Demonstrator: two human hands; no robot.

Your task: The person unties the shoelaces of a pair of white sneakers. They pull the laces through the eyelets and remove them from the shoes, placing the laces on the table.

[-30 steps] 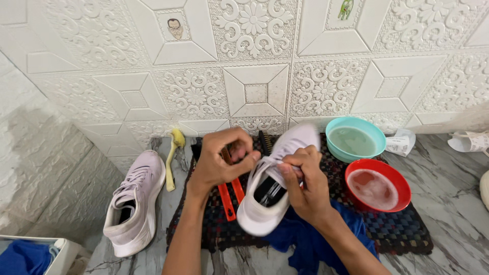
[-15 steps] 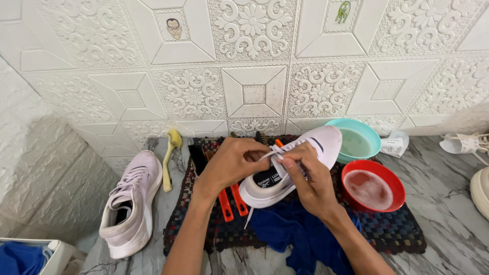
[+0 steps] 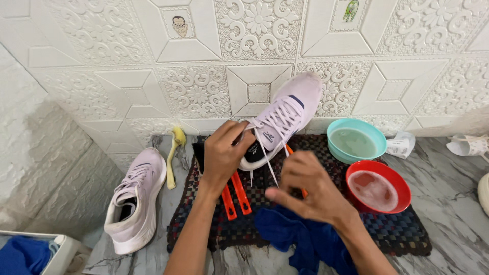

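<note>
I see the left hand (image 3: 224, 155) clamped round the heel end of a pale lilac sneaker (image 3: 281, 119), held up off the woven checked mat (image 3: 402, 231) w/ toe tilted up toward the embossed white wall tiles. Right hand (image 3: 310, 188) sits just below the sneaker, fingers pinched on a white lace (image 3: 266, 159) running down from the eyelets. Hands are apart, sneaker between & above them. Sneaker upper looks like mesh, smooth white sole. On the mat: orange plastic strips (image 3: 234, 193) under the left wrist, crumpled blue cloth (image 3: 300, 237) at the near edge, round red bowl (image 3: 378, 186) w/ foamy water, teal bowl (image 3: 356, 140) behind it. Left of the mat, 2nd lilac sneaker (image 3: 135, 201) lies on the marble floor, yellow brush (image 3: 175, 153) beside it.
</note>
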